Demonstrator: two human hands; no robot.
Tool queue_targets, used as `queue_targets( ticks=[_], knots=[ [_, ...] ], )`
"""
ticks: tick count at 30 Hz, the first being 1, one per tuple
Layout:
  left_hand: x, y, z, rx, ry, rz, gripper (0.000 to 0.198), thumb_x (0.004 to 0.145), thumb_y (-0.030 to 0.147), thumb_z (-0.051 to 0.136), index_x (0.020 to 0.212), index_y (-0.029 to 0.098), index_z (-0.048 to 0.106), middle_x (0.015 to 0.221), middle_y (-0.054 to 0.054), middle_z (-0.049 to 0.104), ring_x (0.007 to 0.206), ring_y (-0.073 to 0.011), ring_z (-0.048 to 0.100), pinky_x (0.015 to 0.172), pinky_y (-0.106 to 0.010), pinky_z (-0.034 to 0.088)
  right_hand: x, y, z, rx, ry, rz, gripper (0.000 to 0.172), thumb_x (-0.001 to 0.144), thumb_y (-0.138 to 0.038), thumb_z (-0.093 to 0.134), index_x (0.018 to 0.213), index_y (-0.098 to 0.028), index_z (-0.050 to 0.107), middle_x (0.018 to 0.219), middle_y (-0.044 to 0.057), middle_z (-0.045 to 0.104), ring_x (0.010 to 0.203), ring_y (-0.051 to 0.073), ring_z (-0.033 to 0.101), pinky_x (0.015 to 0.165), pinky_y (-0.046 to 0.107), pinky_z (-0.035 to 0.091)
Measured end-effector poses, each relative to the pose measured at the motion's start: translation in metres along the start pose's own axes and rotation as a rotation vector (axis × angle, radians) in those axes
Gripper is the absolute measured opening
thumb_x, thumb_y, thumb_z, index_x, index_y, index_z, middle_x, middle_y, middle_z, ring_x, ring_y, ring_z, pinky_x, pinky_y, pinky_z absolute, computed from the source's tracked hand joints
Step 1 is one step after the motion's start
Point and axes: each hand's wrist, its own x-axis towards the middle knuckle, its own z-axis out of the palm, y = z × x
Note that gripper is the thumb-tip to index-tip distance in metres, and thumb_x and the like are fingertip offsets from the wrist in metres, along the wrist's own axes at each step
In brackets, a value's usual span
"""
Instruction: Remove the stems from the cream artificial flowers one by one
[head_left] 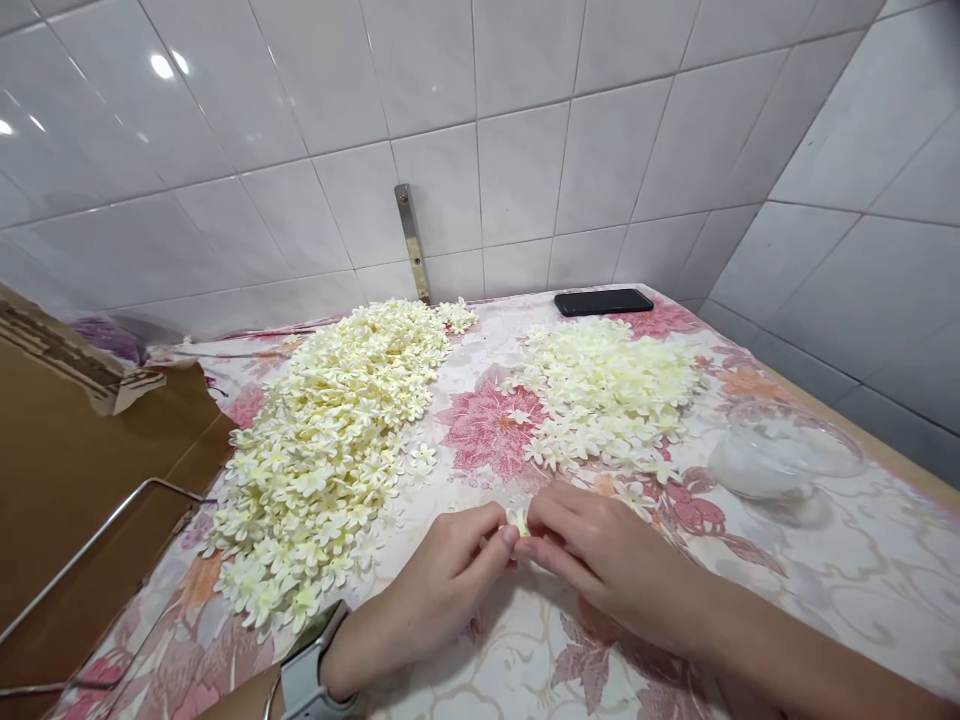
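Observation:
My left hand and my right hand meet low in the middle of the view, fingers pinched together. Between their fingertips shows a small pale yellow-white flower; its lower part is hidden by the fingers. Left of my hands lies a long heap of cream flowers, with a few loose blossoms along its edge. Just beyond my right hand spreads a smaller, whiter heap of petal pieces.
A black phone lies at the back by the tiled wall. At right stands a clear bowl with whitish contents. A cardboard box and a bent metal wire are at left. A floral cloth covers the table.

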Motion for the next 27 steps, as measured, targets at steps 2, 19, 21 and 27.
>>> queue_targets(
  ticks=[2, 19, 21, 27],
  knots=[
    [-0.002, 0.002, 0.0, 0.05, -0.019, 0.012, 0.035, 0.096, 0.038, 0.028, 0.067, 0.02, 0.037, 0.066, 0.004, 0.042, 0.063, -0.0123, 0.039, 0.062, -0.026, 0.029, -0.002, -0.003, 0.008, -0.015, -0.003, -0.029, 0.025, 0.092, -0.017, 0.043, 0.067, -0.018, 0.047, 0.066, 0.001, 0.056, 0.059, 0.014, 0.051, 0.054, 0.025, 0.037],
    [0.002, -0.003, 0.001, -0.118, 0.124, -0.029, 0.035, 0.093, 0.039, 0.037, 0.067, 0.019, 0.046, 0.063, 0.004, 0.044, 0.06, -0.0116, 0.04, 0.057, -0.024, 0.03, 0.002, 0.007, -0.01, -0.014, 0.3, 0.091, 0.035, 0.089, -0.035, 0.049, 0.058, -0.02, 0.04, 0.053, -0.003, 0.046, 0.048, 0.01, 0.042, 0.047, 0.022, 0.031],
    [-0.001, -0.001, 0.003, -0.074, 0.115, 0.004, 0.034, 0.094, 0.037, 0.035, 0.067, 0.019, 0.042, 0.065, 0.004, 0.043, 0.062, -0.0121, 0.039, 0.059, -0.024, 0.03, 0.001, -0.002, -0.003, 0.051, 0.152, 0.011, 0.03, 0.092, -0.03, 0.045, 0.064, -0.019, 0.045, 0.06, -0.001, 0.052, 0.054, 0.011, 0.046, 0.05, 0.022, 0.035],
    [-0.004, 0.008, 0.002, 0.013, 0.027, 0.03, 0.034, 0.095, 0.04, 0.032, 0.068, 0.02, 0.041, 0.067, 0.003, 0.045, 0.064, -0.0133, 0.043, 0.063, -0.025, 0.032, -0.001, -0.006, 0.004, 0.077, 0.096, -0.056, 0.032, 0.095, -0.019, 0.034, 0.064, -0.019, 0.042, 0.063, 0.001, 0.051, 0.06, 0.014, 0.047, 0.055, 0.025, 0.037]
  ],
)
